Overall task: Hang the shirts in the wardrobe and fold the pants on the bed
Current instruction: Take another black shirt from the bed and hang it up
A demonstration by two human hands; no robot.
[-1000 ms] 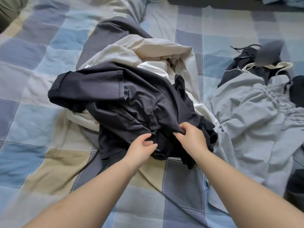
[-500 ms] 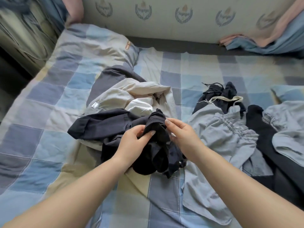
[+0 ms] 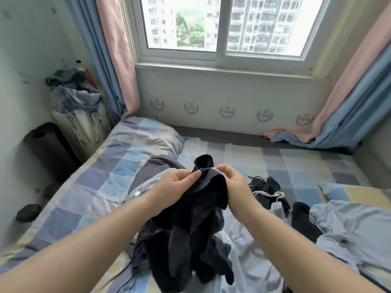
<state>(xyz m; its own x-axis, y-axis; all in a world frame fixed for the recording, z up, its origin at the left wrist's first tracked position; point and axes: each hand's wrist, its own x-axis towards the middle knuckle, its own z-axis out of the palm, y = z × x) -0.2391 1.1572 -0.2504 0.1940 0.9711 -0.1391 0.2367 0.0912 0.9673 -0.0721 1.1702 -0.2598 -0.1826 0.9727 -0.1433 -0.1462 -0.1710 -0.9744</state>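
My left hand pinches the upper edge of a dark shirt, thumb and fingers pressed together on the cloth, and my right hand pinches the same edge just beside it at 3 o'clock, fingers curled round the fabric. Between them I hold the shirt lifted off the bed, at the middle of my view; a bunched fold sticks up above my fingers toward 12 o'clock, and the rest hangs crumpled down toward 6 o'clock, its lower folds reaching the clothes beneath. I cannot tell which part of the shirt I am holding.

Under the shirt at 9 o'clock lies a cream garment with a grey one behind it. At 3 o'clock of my right hand sits a black bundle with a pale drawstring, and beyond it toward 4 o'clock a black piece lies next to pale blue pants spread over the checked cover. A pillow in the same check lies at 11 o'clock, near the wall under the window. Pink and blue curtains hang at both sides of it. At 10 o'clock, off the bed, a bag heaped with clothes stands by the wall with a dark cylinder in front of it
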